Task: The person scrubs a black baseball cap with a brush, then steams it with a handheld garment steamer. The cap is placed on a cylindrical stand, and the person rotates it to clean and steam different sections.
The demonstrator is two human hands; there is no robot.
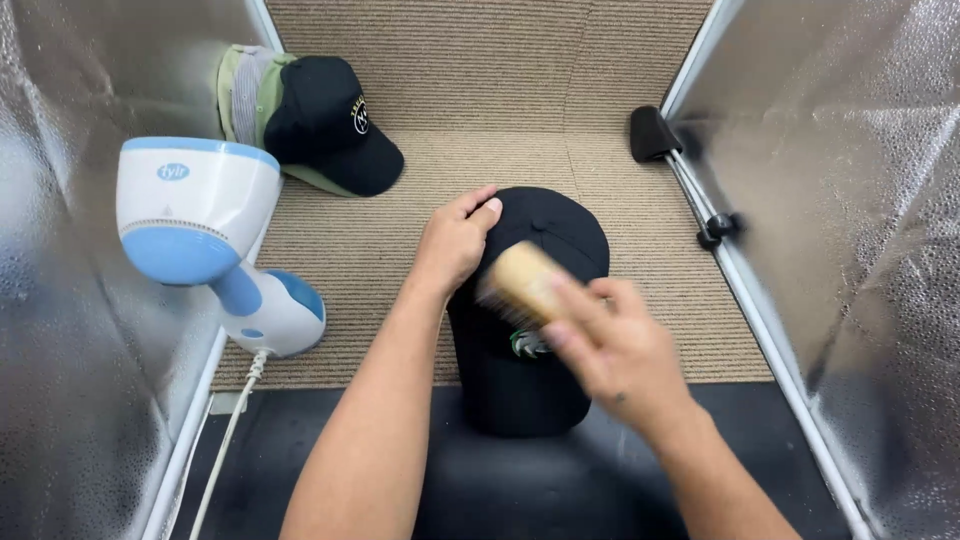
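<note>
Nearest the camera, both forearms reach in from six o'clock over a dark mat (520, 490) that covers the near strip of the bench.

The right hand (610, 345) has its grip closed around a small wooden brush (520, 283), bristles turned down and to the left. Hand and brush are both blurred, so the brush looks to be mid-stroke. It sits over the front panel of a black baseball cap (540, 380), just above a small pale emblem (527, 345) on the cap's front.

The left hand (455, 240) lies at about eleven o'clock on that cap, palm down, fingers curled over the edge of the crown. It presses and steadies rather than clasping anything, so that grip is shut on nothing. The cap sits at the centre of the scene, its near part on the dark mat and its crown on the tan ribbed carpet (620, 190) beyond.

Judging from this, the step in hand is brushing the cap's front. The next move calls for short, light strokes with the left hand keeping the cap from sliding or turning.

At nine o'clock stands a white and blue handheld steamer (200, 225), its cord (232, 430) trailing toward seven o'clock. Farther off, at eleven o'clock, a second black cap (330, 125) rests on a pale green striped cap (245, 90). At two o'clock a black clamp (652, 133) holds the foil-lined wall (850, 200).
</note>
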